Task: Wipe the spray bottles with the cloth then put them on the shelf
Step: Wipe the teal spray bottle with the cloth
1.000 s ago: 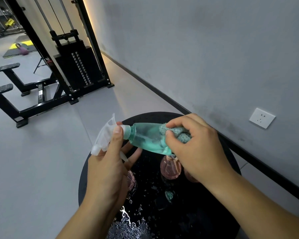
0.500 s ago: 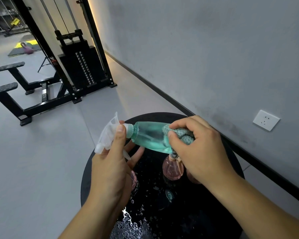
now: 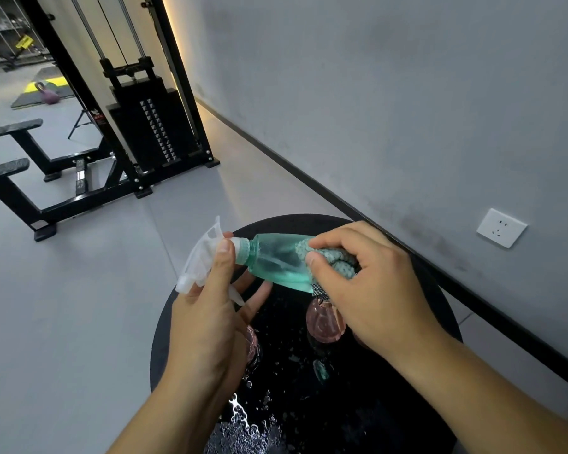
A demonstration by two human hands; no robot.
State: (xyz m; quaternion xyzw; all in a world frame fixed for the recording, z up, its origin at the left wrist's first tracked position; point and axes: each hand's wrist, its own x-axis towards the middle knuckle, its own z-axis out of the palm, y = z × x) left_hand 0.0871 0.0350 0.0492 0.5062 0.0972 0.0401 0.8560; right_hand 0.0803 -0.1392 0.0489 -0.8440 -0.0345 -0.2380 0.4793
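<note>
Left hand (image 3: 207,319) fingers pinch teal bottle (image 3: 276,262) neck; right hand (image 3: 371,290) fingers press cloth (image 3: 336,262) onto body

Black weight machine (image 3: 145,126); wall socket (image 3: 501,227); purple kettlebell (image 3: 48,96)

A spray bottle (image 3: 277,265) was held on its side above the round surface (image 3: 440,296), its trigger head to the left and its body to the right. The trigger end was gripped by the left hand (image 3: 207,309); a cloth (image 3: 328,262) was pressed against the body by the right hand (image 3: 371,286). Below the bottle, a second bottle (image 3: 323,322) was seen on the surface, and another (image 3: 252,342) lay partly hidden under the left hand. A wall ran along the right, with a socket (image 3: 501,227) set in it. A weight machine (image 3: 145,126) stood behind on the floor, a bench (image 3: 14,165) to its left.
</note>
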